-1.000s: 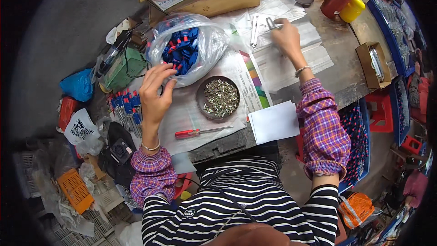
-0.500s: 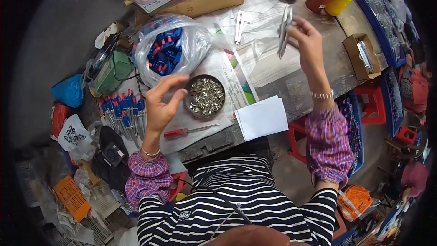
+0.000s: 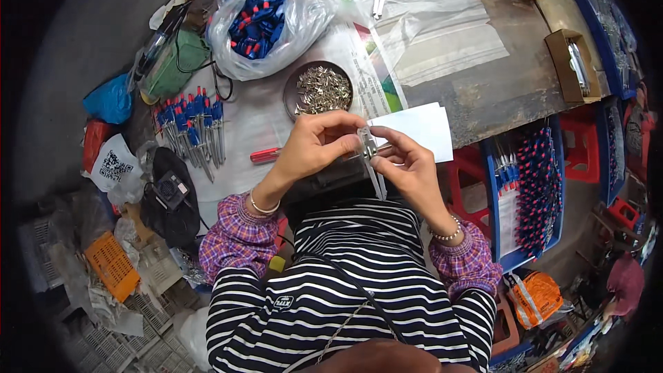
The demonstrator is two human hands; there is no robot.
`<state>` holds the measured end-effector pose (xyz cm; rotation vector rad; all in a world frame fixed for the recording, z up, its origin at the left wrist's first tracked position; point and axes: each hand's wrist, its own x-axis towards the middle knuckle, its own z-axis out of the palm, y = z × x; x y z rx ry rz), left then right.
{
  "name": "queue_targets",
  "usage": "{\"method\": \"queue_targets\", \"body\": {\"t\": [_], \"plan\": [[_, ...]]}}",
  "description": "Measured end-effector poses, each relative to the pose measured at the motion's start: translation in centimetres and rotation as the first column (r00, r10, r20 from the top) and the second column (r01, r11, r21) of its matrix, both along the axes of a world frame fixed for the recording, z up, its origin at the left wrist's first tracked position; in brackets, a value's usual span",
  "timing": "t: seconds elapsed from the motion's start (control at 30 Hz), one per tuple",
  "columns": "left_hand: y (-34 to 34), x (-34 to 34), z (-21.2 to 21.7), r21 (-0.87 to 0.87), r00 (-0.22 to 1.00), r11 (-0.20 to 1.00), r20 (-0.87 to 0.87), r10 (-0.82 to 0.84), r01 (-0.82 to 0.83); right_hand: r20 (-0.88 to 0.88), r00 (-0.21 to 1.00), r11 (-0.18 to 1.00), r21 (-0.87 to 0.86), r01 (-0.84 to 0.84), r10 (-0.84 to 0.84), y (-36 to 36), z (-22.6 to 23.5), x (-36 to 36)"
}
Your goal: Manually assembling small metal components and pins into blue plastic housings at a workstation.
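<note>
Your left hand [image 3: 312, 146] pinches the far end of a slim metal piece [image 3: 376, 180] between thumb and fingers; your right hand [image 3: 412, 169] closes thumb and fingers on it from the right. It is held over the near edge of the tabletop [image 3: 521, 103], its long axis running far to near, the near end slanting slightly right. It looks silvery, shiny and narrow, tapering toward that near end.
</note>
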<state>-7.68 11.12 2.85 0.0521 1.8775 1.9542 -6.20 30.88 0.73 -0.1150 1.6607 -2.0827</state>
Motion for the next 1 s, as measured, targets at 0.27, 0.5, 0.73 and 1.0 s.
{"method": "queue_targets", "body": {"t": [0.27, 0.5, 0.73, 1.0], "plan": [[0.9, 1.4, -0.8, -0.038, 0.995, 0.995, -0.031, 0.093, -0.094, 0.067, 0.996, 0.998, -0.019, 0.063, -0.061, -0.2, -1.5, 2.5], [0.3, 2.4, -0.5, -0.355, 0.956, 0.933, -0.291, -0.046, -0.063, 0.256, 0.963, 0.997, -0.036, -0.074, 0.081, 1.8, -2.2, 3.9], [-6.0, 6.3, -0.9, -0.890, 0.847, 0.363, -0.403, -0.346, -0.275, -0.269, 0.963, 0.856, 0.503, 0.120, 0.022, 4.6, -2.9, 4.5], [-6.4, 6.5, -0.8, -0.945, 0.918, 0.295, -0.239, -0.315, -0.145, -0.479, 0.859, 0.703, 0.674, 0.227, 0.182, 4.3, -4.3, 5.3]]}}
